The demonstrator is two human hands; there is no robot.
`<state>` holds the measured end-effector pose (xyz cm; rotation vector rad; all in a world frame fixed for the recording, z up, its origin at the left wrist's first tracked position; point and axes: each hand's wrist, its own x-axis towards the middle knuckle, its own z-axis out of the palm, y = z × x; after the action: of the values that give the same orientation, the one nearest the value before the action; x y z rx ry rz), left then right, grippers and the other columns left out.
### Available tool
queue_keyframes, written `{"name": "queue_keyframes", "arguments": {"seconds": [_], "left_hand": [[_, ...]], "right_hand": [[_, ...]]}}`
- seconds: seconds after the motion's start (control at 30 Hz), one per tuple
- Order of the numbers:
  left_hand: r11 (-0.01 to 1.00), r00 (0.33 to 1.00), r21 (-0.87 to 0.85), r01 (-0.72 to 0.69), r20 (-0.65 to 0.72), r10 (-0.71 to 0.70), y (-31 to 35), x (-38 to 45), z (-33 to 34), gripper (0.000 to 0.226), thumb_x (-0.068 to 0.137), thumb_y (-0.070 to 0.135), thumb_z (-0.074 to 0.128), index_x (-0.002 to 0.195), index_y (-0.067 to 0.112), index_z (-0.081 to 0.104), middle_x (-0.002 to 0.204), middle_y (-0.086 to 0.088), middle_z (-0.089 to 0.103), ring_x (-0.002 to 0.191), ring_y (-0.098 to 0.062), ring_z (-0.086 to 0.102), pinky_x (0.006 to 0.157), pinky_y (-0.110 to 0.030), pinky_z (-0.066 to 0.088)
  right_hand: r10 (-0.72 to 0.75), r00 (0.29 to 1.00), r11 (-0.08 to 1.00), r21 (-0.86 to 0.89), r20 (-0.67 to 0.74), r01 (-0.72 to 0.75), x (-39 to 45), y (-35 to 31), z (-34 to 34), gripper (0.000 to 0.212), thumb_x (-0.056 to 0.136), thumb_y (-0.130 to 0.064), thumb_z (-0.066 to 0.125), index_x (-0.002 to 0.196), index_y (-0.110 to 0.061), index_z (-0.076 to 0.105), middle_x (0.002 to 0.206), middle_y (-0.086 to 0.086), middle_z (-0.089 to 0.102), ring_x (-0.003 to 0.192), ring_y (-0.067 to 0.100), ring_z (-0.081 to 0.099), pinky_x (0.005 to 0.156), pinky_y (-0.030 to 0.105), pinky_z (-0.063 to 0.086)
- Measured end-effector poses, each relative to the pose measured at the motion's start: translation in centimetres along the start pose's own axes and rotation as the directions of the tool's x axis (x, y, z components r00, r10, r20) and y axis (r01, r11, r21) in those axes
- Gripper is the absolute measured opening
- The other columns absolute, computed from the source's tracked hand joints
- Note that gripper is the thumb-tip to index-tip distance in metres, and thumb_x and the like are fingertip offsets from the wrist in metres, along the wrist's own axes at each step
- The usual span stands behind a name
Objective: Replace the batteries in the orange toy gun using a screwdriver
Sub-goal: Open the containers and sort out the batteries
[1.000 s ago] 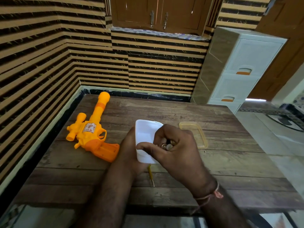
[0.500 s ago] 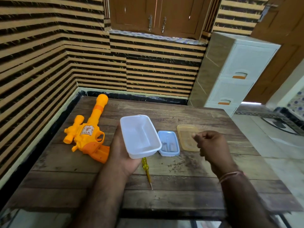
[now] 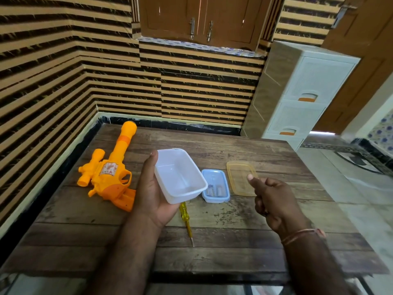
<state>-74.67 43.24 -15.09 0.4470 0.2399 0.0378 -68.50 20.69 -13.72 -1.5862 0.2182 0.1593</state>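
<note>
Left hand (image 3: 155, 194) grips a white rectangular plastic tub (image 3: 180, 175), tilted, above the wooden plank table (image 3: 265, 248). Right hand (image 3: 274, 201) is curled, thumb raised; whether it holds anything, cannot tell. Orange plastic toy gun (image 3: 108, 175) lies far left on the table, untouched. Yellow-handled screwdriver (image 3: 186, 220) lies partly under the tub.

Risk: the tilted tub could slip and hit the small blue lidded box (image 3: 215, 186). The box's contents are unclear. A clear amber lid (image 3: 241, 177) lies beside it.

Striped walls (image 3: 53, 67) meet behind a plank surface (image 3: 244, 241); brown cabinet (image 3: 200, 20) above, white drawers (image 3: 306, 90) right, pale floor (image 3: 361, 199)
</note>
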Motion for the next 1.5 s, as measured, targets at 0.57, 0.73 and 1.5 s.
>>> {"name": "queue_keyframes", "arguments": {"seconds": [0.57, 0.73, 1.5], "left_hand": [[0.972, 0.997, 0.233, -0.008, -0.07, 0.025, -1.3, 0.5, 0.6, 0.049, 0.094, 0.048, 0.052, 0.131, 0.016, 0.06, 0.128, -0.018, 0.064, 0.12, -0.038, 0.059, 0.095, -0.054, 0.05], [0.942, 0.992, 0.332, -0.051, -0.09, 0.085, -1.7, 0.3, 1.3, 0.053, 0.087, 0.043, 0.058, 0.13, 0.012, 0.057, 0.126, -0.019, 0.065, 0.114, -0.033, 0.064, 0.085, -0.048, 0.057], [0.838, 0.639, 0.388, -0.384, -0.543, 0.544, 9.1, -1.8, -3.3, 0.021, 0.098, 0.037, 0.046, 0.088, 0.024, 0.059, 0.085, 0.006, 0.064, 0.063, -0.006, 0.057, 0.055, -0.018, 0.038]], "right_hand": [[-0.001, 0.977, 0.992, -0.122, 0.214, 0.028, -4.1, -1.6, 4.6, 0.046, 0.099, -0.04, 0.05, 0.088, 0.001, 0.069, 0.066, 0.011, 0.066, 0.034, 0.014, 0.033, 0.039, 0.018, 0.025], [-0.123, 0.987, 0.947, -0.284, 0.108, 0.149, -3.5, -1.0, 4.6, 0.025, 0.09, -0.014, 0.066, 0.068, -0.004, 0.062, 0.062, 0.014, 0.067, 0.03, 0.01, 0.037, 0.036, 0.017, 0.029], [-0.464, 0.846, 0.645, -0.755, -0.264, 0.118, 2.0, -1.8, -2.7, 0.037, 0.085, -0.038, 0.07, 0.096, -0.002, 0.07, 0.09, 0.019, 0.071, 0.085, 0.033, 0.065, 0.081, 0.033, 0.047]]}}
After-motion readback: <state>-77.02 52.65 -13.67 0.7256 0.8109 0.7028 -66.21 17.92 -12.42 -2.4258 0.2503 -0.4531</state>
